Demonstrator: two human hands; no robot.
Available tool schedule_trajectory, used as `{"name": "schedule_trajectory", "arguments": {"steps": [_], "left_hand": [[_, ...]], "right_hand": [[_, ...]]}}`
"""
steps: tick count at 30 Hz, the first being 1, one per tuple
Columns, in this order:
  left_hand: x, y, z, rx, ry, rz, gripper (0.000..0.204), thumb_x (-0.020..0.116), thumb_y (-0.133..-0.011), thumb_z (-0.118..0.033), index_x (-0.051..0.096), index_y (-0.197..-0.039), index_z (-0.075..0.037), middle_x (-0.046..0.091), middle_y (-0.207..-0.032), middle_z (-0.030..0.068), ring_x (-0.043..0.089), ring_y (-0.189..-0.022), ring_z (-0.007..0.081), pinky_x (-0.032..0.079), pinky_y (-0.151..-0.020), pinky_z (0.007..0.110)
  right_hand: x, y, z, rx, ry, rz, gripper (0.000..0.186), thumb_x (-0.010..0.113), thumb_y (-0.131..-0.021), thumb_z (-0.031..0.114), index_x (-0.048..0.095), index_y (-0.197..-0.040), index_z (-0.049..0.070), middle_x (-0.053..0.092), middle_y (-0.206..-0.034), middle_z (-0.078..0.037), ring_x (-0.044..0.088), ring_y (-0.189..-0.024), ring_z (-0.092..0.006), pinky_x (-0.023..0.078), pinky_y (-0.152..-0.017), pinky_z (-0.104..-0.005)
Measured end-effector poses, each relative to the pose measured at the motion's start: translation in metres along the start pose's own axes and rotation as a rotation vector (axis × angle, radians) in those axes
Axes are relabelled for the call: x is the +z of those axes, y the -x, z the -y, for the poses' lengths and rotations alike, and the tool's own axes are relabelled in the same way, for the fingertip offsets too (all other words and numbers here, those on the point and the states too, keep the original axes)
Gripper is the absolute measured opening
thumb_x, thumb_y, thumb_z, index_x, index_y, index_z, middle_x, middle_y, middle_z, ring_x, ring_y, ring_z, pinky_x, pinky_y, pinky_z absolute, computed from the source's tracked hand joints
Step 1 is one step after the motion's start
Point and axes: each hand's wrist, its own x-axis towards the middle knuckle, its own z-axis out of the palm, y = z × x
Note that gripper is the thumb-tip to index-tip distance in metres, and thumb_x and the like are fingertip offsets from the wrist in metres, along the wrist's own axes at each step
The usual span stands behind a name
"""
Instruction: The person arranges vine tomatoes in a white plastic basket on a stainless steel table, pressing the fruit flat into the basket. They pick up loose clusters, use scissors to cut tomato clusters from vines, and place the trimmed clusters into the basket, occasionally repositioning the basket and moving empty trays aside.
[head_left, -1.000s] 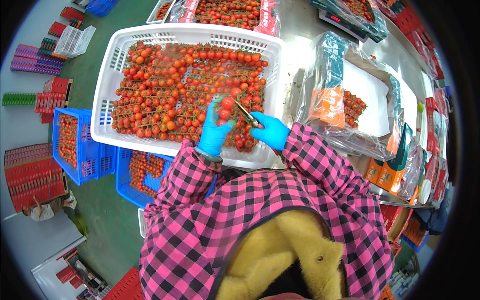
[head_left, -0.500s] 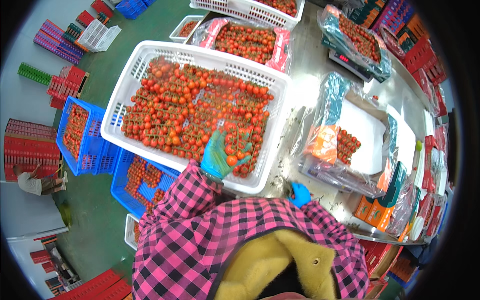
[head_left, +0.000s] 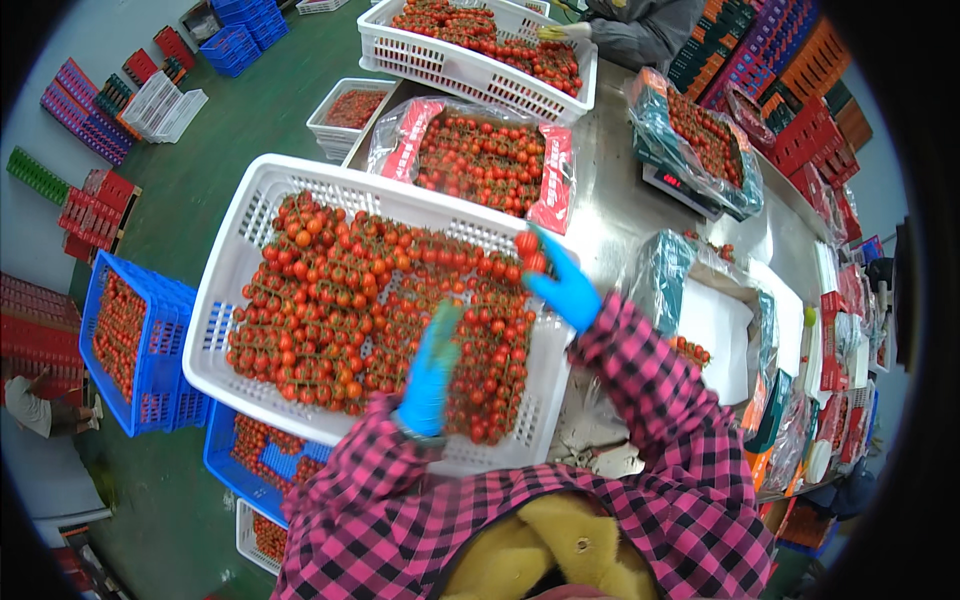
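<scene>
A large white crate (head_left: 262,172) in front of me holds many red cherry tomatoes on the vine (head_left: 330,310). My left hand (head_left: 430,375), in a blue glove with greenish fingertips, hovers low over the tomatoes near the crate's near side. Its fingers look stretched out, somewhat blurred, with nothing visible in them. At the crate's right rim, my gloved right hand (head_left: 565,285) is closed on a small bunch of cherry tomatoes (head_left: 530,252). Right of that arm, an open carton (head_left: 663,285) with plastic film and a white liner has a few tomatoes (head_left: 690,350) inside.
A filled red-and-white carton (head_left: 556,180) and another white crate (head_left: 400,55) stand beyond. A filled carton (head_left: 655,115) rests on a scale (head_left: 680,190) at the far right. Blue crates (head_left: 150,350) of tomatoes stack at left. A person's grey sleeve (head_left: 650,35) shows at the back.
My right hand has risen from the table beside the crate to its right rim, now with tomatoes in it. My left hand has turned and no longer cups tomatoes. The view has shifted.
</scene>
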Motion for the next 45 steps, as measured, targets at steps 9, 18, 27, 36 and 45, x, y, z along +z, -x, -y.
{"name": "schedule_trajectory", "arguments": {"steps": [9, 18, 27, 36, 45], "left_hand": [[-0.078, -0.036, 0.001, -0.213, -0.046, -0.414, 0.036, 0.043, -0.083, -0.016, 0.044, -0.116, 0.000, 0.045, -0.119, 0.0115, 0.041, -0.112, 0.0209, 0.031, -0.094, 0.033], [-0.086, -0.042, -0.003, -0.185, -0.111, -0.479, 0.044, 0.049, -0.080, -0.027, 0.044, -0.115, -0.001, 0.044, -0.121, 0.0126, 0.042, -0.111, 0.0228, 0.032, -0.092, 0.036], [-0.093, -0.047, 0.000, -0.097, 0.196, -0.631, 0.030, 0.050, -0.079, -0.019, 0.050, -0.105, -0.004, 0.053, -0.108, 0.0113, 0.049, -0.101, 0.0199, 0.040, -0.081, 0.035], [-0.116, -0.058, 0.019, -0.094, 0.400, -0.867, 0.043, 0.053, -0.078, -0.018, 0.037, -0.117, -0.012, 0.044, -0.114, 0.0123, 0.042, -0.104, 0.0260, 0.039, -0.081, 0.043], [-0.130, -0.087, 0.039, 0.016, 0.273, -1.014, 0.039, 0.053, -0.076, -0.014, 0.042, -0.113, -0.014, 0.049, -0.107, 0.0099, 0.047, -0.098, 0.0236, 0.042, -0.074, 0.040]], "right_hand": [[-0.040, -0.321, -0.074, -0.015, 1.010, 0.082, 0.069, 0.055, -0.072, 0.045, 0.031, -0.127, 0.011, 0.044, -0.119, -0.018, 0.046, -0.105, -0.0326, 0.039, -0.086, -0.0397], [0.034, -0.428, -0.141, -0.171, 1.132, 0.090, 0.056, 0.036, -0.083, 0.044, 0.028, -0.129, 0.013, 0.032, -0.131, -0.011, 0.030, -0.120, -0.0288, 0.027, -0.099, -0.0389], [0.068, -0.227, -0.010, -0.570, 0.227, 0.067, 0.018, 0.052, -0.080, 0.022, 0.060, -0.092, 0.011, 0.059, -0.073, -0.005, 0.054, -0.064, -0.0116, 0.044, -0.057, -0.0263], [0.186, -0.220, -0.059, -0.257, 0.396, 0.215, 0.018, 0.059, -0.071, 0.011, 0.058, -0.089, 0.006, 0.056, -0.085, -0.010, 0.056, -0.074, -0.0190, 0.046, -0.068, -0.0294], [0.117, -0.153, -0.026, 0.163, -1.068, 0.568, 0.028, 0.053, -0.079, 0.022, 0.050, -0.101, 0.005, 0.055, -0.093, -0.007, 0.055, -0.076, -0.0211, 0.047, -0.067, -0.0356]]}}
